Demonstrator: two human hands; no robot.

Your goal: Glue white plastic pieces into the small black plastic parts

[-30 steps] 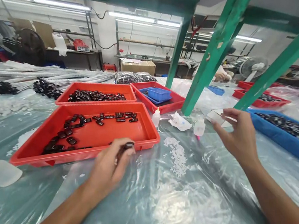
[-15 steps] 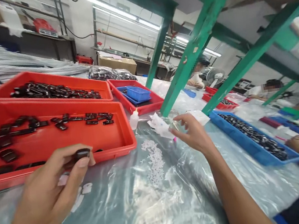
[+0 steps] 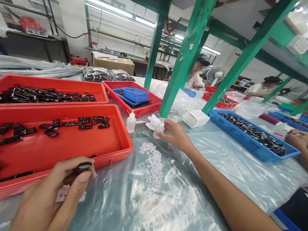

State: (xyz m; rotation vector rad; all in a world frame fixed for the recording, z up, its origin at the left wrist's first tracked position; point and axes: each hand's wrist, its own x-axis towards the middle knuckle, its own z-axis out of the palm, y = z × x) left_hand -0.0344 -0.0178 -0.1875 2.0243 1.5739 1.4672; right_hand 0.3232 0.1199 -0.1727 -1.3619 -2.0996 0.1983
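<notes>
My left hand [image 3: 54, 206] pinches a small black part [image 3: 83, 167] between thumb and fingertips, just in front of the near red tray [image 3: 113, 151]. That tray holds several more black parts [image 3: 55, 125]. My right hand [image 3: 176, 135] reaches out over the plastic-covered table, its fingers closed on a small white bottle [image 3: 156, 130] beside a crumpled white tissue [image 3: 152, 122]. Another small squeeze bottle [image 3: 131, 122] stands upright next to the tray's right corner.
A second red tray [image 3: 38, 86] of black parts lies behind the first, and a third [image 3: 141, 109] holds a blue basket. A white box [image 3: 195, 117], green frame legs [image 3: 177, 77] and a blue tray [image 3: 256, 150] are to the right. White pellets [image 3: 153, 161] lie ahead. A co-worker's hands [image 3: 297, 139] rest at right.
My right hand moved left from the white box to the tissue and closed on the small bottle. My left hand kept the black part and drew nearer. The view swung right.
</notes>
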